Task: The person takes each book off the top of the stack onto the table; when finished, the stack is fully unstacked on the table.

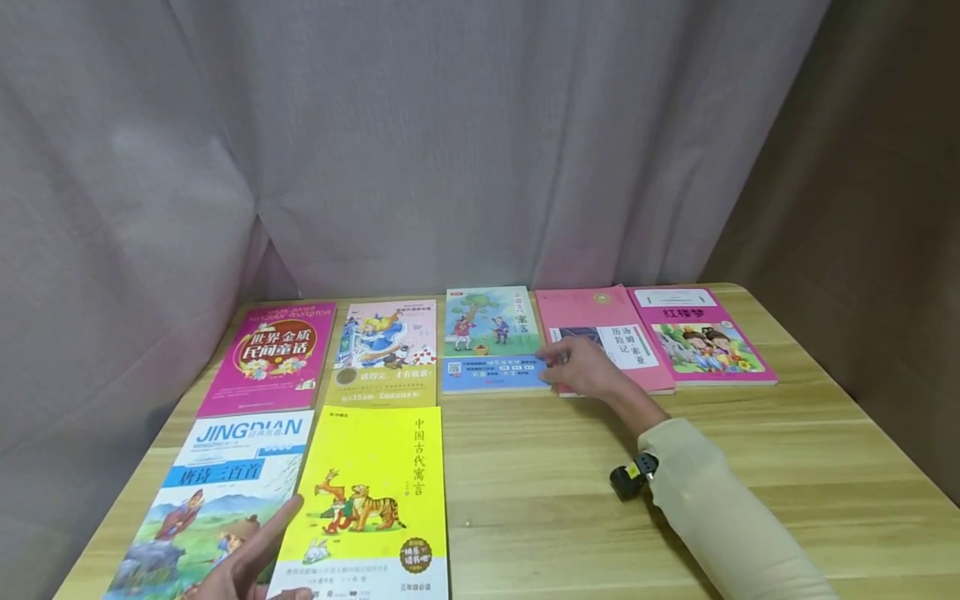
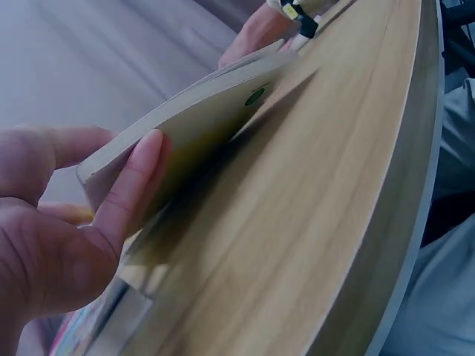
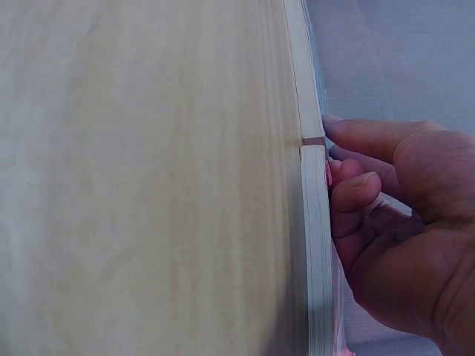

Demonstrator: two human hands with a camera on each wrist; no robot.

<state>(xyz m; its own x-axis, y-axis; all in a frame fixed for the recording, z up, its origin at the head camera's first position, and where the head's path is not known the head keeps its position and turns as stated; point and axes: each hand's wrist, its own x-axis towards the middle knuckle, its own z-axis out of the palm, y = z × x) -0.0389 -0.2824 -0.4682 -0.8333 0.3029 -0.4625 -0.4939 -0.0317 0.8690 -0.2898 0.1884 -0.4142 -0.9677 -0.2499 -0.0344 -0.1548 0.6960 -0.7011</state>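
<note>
My left hand [image 1: 251, 554] grips a yellow book [image 1: 375, 467] by its left side. The left wrist view shows the thumb on its underside and the fingers over its cover, with the book tilted above the table. It overlaps the white and blue poetry book [image 1: 217, 500] lying to its left. My right hand [image 1: 585, 367] rests at the meeting edges of a green and blue book [image 1: 491, 337] and a pink book [image 1: 577, 304], one finger reaching the blue one. In the right wrist view, the other fingers of that hand [image 3: 415, 222] bend loosely over the pink book.
A magenta book [image 1: 266, 358] and a book with a girl in blue [image 1: 386, 350] lie at the back left of the wooden table [image 1: 570, 492]. At the back right is another pink book [image 1: 705, 337]. A grey curtain [image 1: 420, 150] hangs behind.
</note>
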